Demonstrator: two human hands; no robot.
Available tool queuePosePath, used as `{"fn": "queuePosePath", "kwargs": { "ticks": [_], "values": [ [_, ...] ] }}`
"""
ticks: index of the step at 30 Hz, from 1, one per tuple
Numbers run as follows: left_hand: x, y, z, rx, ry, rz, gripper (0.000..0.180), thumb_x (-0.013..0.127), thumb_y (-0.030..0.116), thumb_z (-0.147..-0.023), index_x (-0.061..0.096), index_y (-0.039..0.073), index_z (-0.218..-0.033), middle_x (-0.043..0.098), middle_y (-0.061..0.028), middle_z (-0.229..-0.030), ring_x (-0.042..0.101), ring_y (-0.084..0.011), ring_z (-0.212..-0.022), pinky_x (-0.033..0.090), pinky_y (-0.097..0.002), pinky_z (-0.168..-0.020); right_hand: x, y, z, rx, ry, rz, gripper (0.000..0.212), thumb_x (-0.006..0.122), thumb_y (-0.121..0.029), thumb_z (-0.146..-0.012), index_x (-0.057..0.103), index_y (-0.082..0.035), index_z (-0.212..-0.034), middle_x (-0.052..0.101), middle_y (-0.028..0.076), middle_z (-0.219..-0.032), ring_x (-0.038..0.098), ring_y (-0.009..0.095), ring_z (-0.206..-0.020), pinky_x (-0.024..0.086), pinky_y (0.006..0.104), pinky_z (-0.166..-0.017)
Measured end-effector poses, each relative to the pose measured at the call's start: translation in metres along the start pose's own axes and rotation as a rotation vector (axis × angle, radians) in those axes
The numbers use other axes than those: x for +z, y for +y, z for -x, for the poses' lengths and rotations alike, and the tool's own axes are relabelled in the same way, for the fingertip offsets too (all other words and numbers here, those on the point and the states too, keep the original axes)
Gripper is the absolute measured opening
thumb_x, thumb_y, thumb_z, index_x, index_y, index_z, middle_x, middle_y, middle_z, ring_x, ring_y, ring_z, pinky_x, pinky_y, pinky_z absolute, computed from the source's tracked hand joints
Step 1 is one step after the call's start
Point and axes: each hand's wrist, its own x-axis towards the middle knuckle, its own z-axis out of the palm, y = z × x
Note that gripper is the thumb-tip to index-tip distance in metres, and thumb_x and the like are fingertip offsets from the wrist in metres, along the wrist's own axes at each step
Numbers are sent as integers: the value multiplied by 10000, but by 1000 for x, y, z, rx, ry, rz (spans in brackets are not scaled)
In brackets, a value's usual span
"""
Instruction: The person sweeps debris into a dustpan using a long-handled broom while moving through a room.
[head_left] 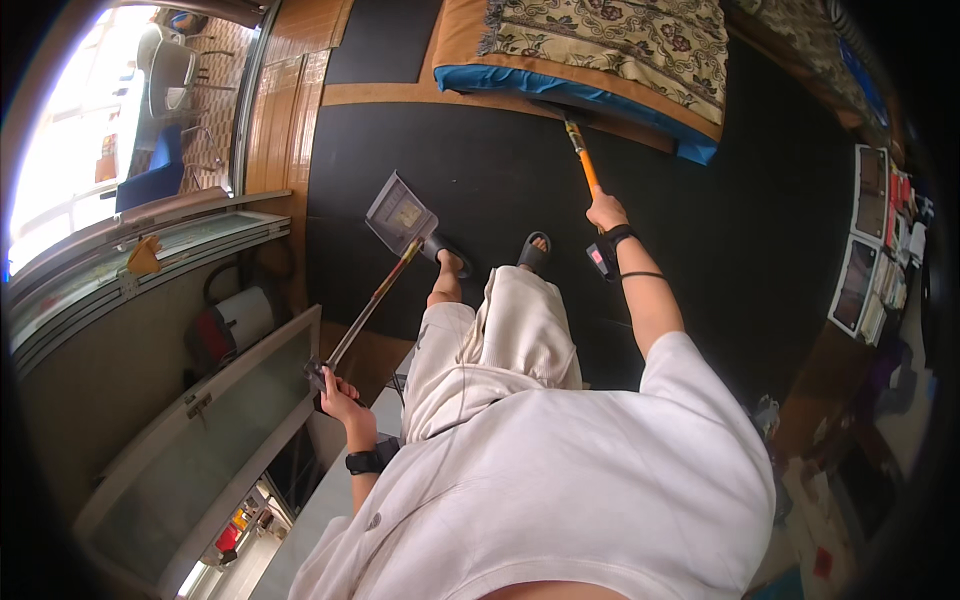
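Observation:
My left hand (345,404) is closed round the top of the long handle of a grey dustpan (400,214). The pan lies beside my left sandal (448,256), with something pale inside that I cannot make out. Stretched forward, my right hand (607,212) grips an orange broom handle (587,170). The far end of that handle reaches the lower edge of the bed (640,122), and the head under there is mostly hidden. My right sandal (535,250) rests on the dark floor (480,170).
A patterned cover (610,45) and blue cloth drape over the bed ahead. To the left are a window with a sliding frame (150,250), a red and white appliance (240,322) and a frosted panel door (210,460). Framed cases (860,265) and books line the right side.

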Motion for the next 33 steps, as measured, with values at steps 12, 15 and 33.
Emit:
{"fn": "queuePosePath", "kwargs": {
  "ticks": [12,15,33],
  "values": [
    [-16,-6,-29,57,-29,-116,206,650,231,-810,539,93,-703,438,55,-557,335,-9,-402,226,-174,-360,86,7,81,-64,-186,241,475,514,-113,-797,400,-171,-1254,594,159,-1042,575,305,-989,481,395,-819],
    [-11,-11,-57,36,-2,-70,198,648,223,-811,540,95,-706,437,60,-554,350,-6,-411,237,-168,-364,72,14,98,-70,-251,89,523,545,-130,-784,380,-182,-1277,609,183,-980,580,334,-953,474,411,-809],
    [-56,-2,-235,-183,-97,-142,223,625,252,-830,517,99,-710,411,56,-546,335,-23,-409,233,-193,-377,108,-269,24,-419,91,269,463,557,-237,-825,416,-243,-1265,620,157,-938,586,339,-901,475,434,-763]
  ]
}}
